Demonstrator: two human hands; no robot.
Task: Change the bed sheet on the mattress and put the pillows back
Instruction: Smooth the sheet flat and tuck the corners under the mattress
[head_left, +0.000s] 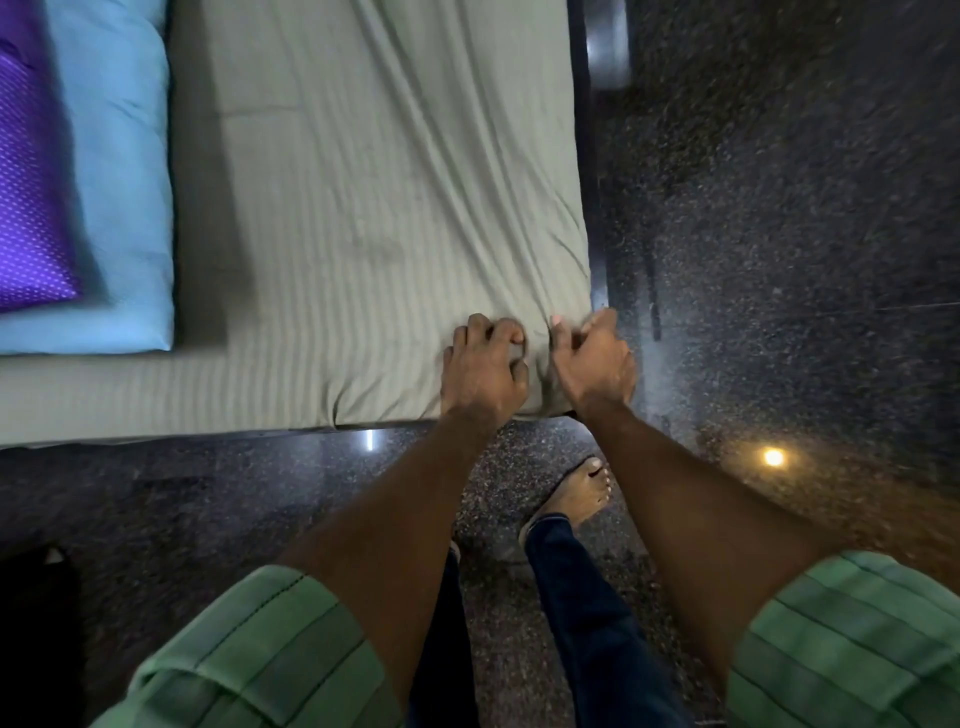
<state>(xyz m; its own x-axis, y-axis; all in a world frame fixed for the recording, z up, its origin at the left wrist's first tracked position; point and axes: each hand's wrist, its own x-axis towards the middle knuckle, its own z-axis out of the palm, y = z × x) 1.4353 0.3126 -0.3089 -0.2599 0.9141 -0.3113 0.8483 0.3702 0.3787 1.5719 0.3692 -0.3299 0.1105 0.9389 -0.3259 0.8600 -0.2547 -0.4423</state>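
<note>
While the head camera looks straight down over a bed corner, the speckled dark floor (779, 208) fills the right side and the lower part of the view, with a small bright light reflection (773, 457) on it to the right of the arms. On the mattress (78, 405), whose near side runs along the floor, lies the grey-green striped bed sheet (363, 208), spread across the top with long creases running toward the near right corner, where the cloth is bunched. A dark bed frame edge (584, 130) shows along the right side of the mattress. At the upper left a light blue pillow (124, 208) rests on the sheet, and a purple dotted pillow (26, 197) lies on top of it, partly cut off by the picture's edge. Both forearms reach forward out of rolled green striped sleeves (270, 649). Between the arms, dark blue trouser legs (587, 613) and one bare foot (579, 491) stand on the floor beside the bed. The left hand (483, 369) sits on the sheet just inside the corner, its fingers curled and gathering a fold of cloth. The right hand (595, 358), just beside it at the very corner, has its fingers curled round the bunched sheet edge
</note>
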